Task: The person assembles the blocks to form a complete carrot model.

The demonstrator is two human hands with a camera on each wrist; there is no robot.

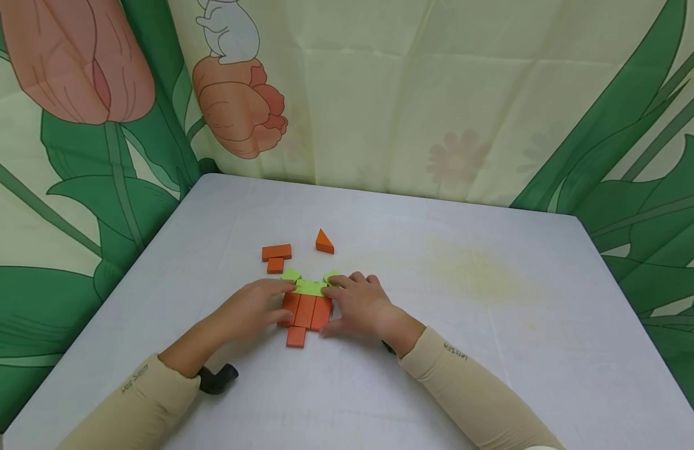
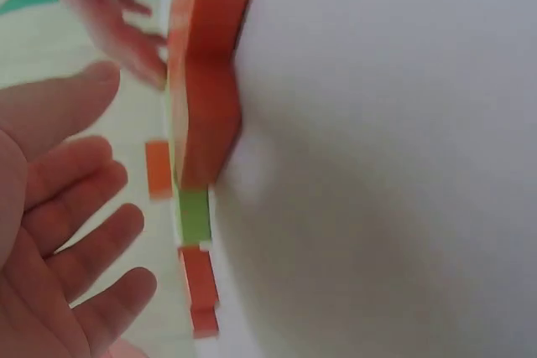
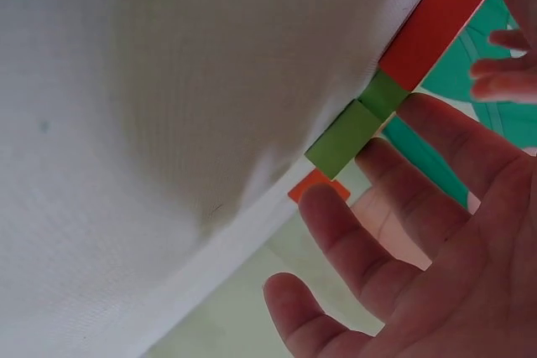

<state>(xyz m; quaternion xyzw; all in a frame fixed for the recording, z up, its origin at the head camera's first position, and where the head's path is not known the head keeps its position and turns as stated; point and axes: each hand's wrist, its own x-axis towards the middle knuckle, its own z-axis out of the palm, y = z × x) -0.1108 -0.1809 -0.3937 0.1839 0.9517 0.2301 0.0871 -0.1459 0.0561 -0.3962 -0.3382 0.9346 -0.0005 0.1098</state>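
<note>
On the white table [image 1: 493, 350] lies a flat figure of blocks: three orange bars [image 1: 305, 310] side by side, green pieces [image 1: 311, 287] along their far end and a small orange square [image 1: 296, 336] at the near end. My left hand [image 1: 271, 303] lies flat against the figure's left side, fingers straight. My right hand [image 1: 341, 303] presses its right side the same way. The left wrist view shows spread fingers [image 2: 75, 241] beside the orange bars [image 2: 205, 81] and a green piece [image 2: 194, 214]. The right wrist view shows straight fingers [image 3: 394, 207] by a green block [image 3: 344, 137].
Loose orange blocks lie just beyond the figure: a bar [image 1: 276, 252], a small square [image 1: 275, 265] and a triangle [image 1: 324, 242]. A flower-print cloth [image 1: 381, 94] walls the table's far side and flanks. A faint yellow stain [image 1: 476, 269] marks the table at right.
</note>
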